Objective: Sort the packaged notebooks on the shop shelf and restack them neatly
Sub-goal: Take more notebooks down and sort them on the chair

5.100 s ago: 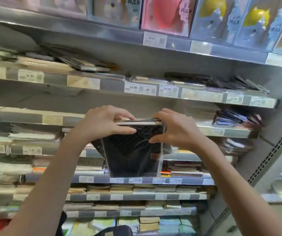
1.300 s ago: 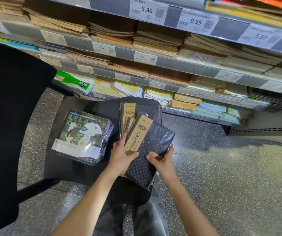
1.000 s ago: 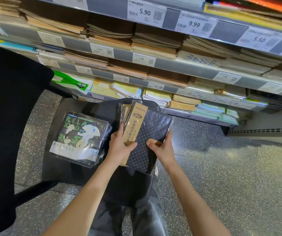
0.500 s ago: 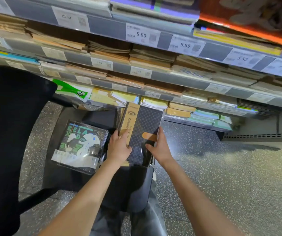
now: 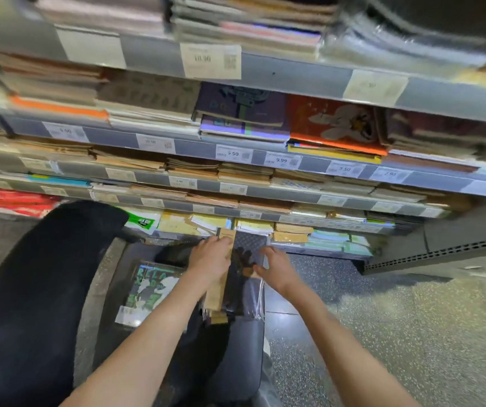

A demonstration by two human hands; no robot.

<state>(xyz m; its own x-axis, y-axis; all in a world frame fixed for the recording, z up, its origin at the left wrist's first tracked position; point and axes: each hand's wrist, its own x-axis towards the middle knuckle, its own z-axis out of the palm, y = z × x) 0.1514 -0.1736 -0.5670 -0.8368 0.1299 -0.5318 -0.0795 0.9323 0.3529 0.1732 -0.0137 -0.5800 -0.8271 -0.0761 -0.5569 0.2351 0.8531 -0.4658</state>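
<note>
Notebooks [image 5: 237, 277]: two hands [image 5: 211, 258] [image 5: 277, 270] (stack count unclear).

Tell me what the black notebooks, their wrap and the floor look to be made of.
Black notebooks: likely textured faux leather or cloth cover, judging by the matte lattice pattern, with a tan paper band.
Wrap: clear glossy plastic film; it shows glare and crinkles.
Floor: seemingly polished terrazzo or speckled stone, with pale flecks and a soft sheen.

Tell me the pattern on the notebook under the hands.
Black diamond grid, tan paper band; head view: notebook.
</note>
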